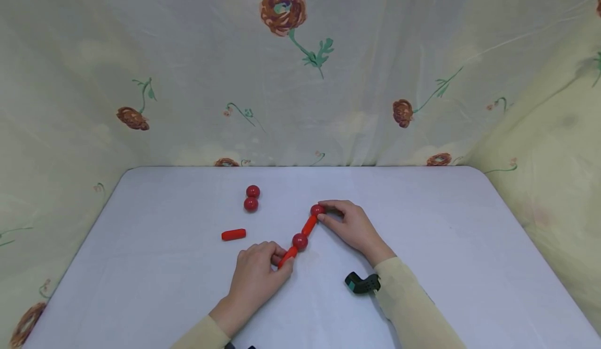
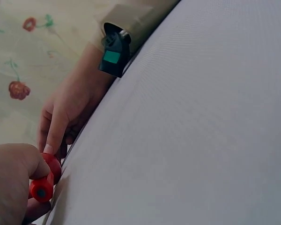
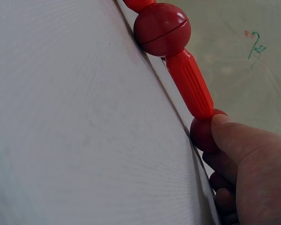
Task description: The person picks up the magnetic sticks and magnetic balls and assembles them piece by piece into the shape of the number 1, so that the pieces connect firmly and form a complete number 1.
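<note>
A chain of red balls and orange-red rods runs diagonally over the table between both hands. My left hand (image 1: 260, 272) pinches the near rod (image 1: 287, 257), whose round end faces the camera in the left wrist view. That rod meets the middle ball (image 1: 300, 242). From there a second rod (image 3: 191, 84) leads to the far ball (image 3: 205, 135), which my right hand (image 1: 352, 227) holds between thumb and fingers. In the right wrist view the middle ball (image 3: 162, 29) shows a seam line around it.
Two red balls (image 1: 251, 198) sit touching each other left of the chain, toward the back. A loose orange-red rod (image 1: 233, 235) lies nearer, to their left. A white cloth covers the table (image 1: 155, 281); a flowered curtain (image 1: 197, 67) hangs behind it.
</note>
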Motion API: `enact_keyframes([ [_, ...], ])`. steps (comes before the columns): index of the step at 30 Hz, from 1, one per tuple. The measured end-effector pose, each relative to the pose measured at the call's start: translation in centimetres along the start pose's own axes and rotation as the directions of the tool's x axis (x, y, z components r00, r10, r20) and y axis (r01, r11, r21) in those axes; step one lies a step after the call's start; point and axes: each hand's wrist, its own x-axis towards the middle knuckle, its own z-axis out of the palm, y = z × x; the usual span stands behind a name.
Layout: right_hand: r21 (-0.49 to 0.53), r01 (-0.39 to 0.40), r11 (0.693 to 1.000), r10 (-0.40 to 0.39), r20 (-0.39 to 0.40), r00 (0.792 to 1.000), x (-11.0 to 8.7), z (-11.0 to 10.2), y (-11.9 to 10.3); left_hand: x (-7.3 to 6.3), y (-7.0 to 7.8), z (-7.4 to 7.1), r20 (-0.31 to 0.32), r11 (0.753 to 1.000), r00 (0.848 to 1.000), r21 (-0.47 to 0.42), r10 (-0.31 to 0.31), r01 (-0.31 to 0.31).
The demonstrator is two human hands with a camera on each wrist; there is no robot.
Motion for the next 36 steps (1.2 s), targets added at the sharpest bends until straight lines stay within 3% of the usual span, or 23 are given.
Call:
enact_keyframes([
  [9,-0.011,0.026,1.000,-0.026,-0.024,0.999,-0.3,0.2,0.1,-0.2,-0.2,-0.1,-0.005,1.000,1.000,-0.006,0.009,-0.009],
  [22,0.003,0.065,0.998,-0.064,-0.170,0.983,-2.1,0.1,-0.3,-0.3,-0.2,0.4,0.006,1.000,1.000,-0.019,0.020,-0.019],
  [27,0.029,0.109,0.994,-0.103,-0.152,0.983,-2.7,0.6,-0.7,-0.1,-0.2,0.3,0.010,1.000,1.000,-0.015,0.026,-0.026],
  [36,0.010,0.112,0.994,-0.111,-0.063,0.992,-3.6,1.6,-1.9,-0.1,-0.4,-0.1,-0.008,0.999,0.999,0.002,0.033,-0.033],
])
